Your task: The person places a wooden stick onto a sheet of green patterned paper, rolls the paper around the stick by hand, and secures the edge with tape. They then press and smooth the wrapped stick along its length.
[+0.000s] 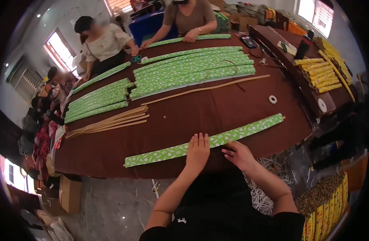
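Head view: what is seen beneath the two hands?

— A long, narrow piece wrapped in green paper printed with white shapes (162, 155). It is laid slantwise along the near side of a table covered in dark reddish-brown cloth (228, 112), and a small tan tip is shown at each end.

— How are the hands held?

— The left hand (198, 152) is laid palm down across the middle of the piece, its fingers straight and nearly together; nothing is pinched. The right hand (240, 155) is held at the near edge, loosely curled, with thumb and fingers apart. Whether the edge is touched by its fingertips cannot be told for certain.

— How might such a piece be expected to handle?

— It would be judged light and fairly stiff along its length, though some bending could be expected if it were lifted by one end. The smooth printed face may be slippery under a flat palm, and the paper could be creased or torn by a hard pinch.

— Where would it best be taken hold of?

— Support would be best given from beneath at two well-separated places, one on either side of the middle, with light, even pressure. The tips would be better left ungripped, since the wrapping might be loosened or crushed there.
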A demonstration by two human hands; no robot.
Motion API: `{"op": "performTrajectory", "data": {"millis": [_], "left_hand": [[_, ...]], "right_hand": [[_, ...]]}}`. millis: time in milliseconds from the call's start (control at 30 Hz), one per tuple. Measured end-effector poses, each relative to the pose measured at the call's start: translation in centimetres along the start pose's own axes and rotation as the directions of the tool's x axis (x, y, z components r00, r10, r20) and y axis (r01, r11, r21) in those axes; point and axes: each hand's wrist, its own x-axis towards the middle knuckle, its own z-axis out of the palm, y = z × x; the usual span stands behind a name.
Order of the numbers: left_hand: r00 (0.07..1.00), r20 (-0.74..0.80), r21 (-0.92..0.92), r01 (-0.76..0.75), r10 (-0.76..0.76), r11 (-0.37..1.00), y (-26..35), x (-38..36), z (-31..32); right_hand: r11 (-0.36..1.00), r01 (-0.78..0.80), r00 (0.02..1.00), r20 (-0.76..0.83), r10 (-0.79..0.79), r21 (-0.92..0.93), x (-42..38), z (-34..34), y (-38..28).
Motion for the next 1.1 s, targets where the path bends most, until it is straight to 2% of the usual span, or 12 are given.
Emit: {"op": "performTrajectory", "data": {"millis": [67, 200, 300, 333, 400, 467, 533, 567, 733, 1000, 1067, 1100], "left_hand": [[1.000, -0.015, -0.032, 0.005, -0.005, 0.999, -0.1, -0.2, 0.8], [1.000, 0.011, -0.034, -0.010, 0.010, 0.999, -0.2, -0.1, 0.6], [1.000, -0.019, -0.037, -0.024, 0.024, 0.999, 0.1, -0.3, 0.4], [0.999, -0.026, -0.027, -0.020, 0.019, 0.999, -0.1, 0.0, 0.3], [0.998, -0.022, -0.023, -0.054, 0.054, 0.998, -0.6, 0.5, 0.5], [0.996, -0.003, -0.036, -0.088, 0.088, 0.995, -0.8, 0.4, 0.7], [0.997, -0.059, -0.050, -0.049, 0.046, 0.998, -1.1, 1.3, 1.3], [0.992, -0.122, -0.067, -0.048, 0.040, 0.997, -1.2, 1.6, 1.7], [0.995, -0.082, -0.040, -0.063, 0.059, 0.997, -1.5, 2.9, 1.1], [0.999, -0.001, -0.072, -0.046, 0.046, 0.996, -1.6, 2.8, 0.4], [1.000, 0.015, -0.113, -0.015, 0.017, 0.993, -1.5, 3.0, 0.3], [0.998, 0.013, -0.132, -0.054, 0.056, 0.990, -1.6, 3.1, 0.2]], "right_hand": [[0.998, -0.032, 0.990, 0.140, 0.024, 0.053, -1.7, 0.5, -0.4], [0.978, -0.057, 0.995, 0.095, 0.039, 0.199, -5.6, 1.9, -1.3], [0.943, -0.119, 0.952, 0.235, 0.197, -0.309, -7.6, 2.2, -3.3], [0.950, -0.103, 0.958, 0.228, 0.174, -0.295, -7.3, 2.9, -4.5], [0.784, 0.357, 0.866, 0.494, -0.075, -0.507, -6.1, 6.0, -7.3], [0.481, 0.702, 0.701, 0.628, -0.337, -0.525, -1.4, 9.4, -10.2], [0.480, 0.664, 0.747, 0.535, -0.395, -0.572, 4.0, 13.9, -13.9], [0.329, 0.701, 0.703, 0.534, -0.469, -0.633, 7.5, 15.7, -15.4], [0.091, 0.495, 0.825, 0.434, -0.362, -0.864, 28.1, 18.0, -21.7], [0.413, 0.309, 0.897, 0.119, -0.425, -0.857, 36.9, 20.9, -25.4], [0.266, 0.351, 0.803, 0.143, -0.579, -0.898, 38.8, 20.5, -26.0], [0.114, 0.396, 0.768, 0.261, -0.585, -0.911, 38.0, 20.1, -24.8]]}}
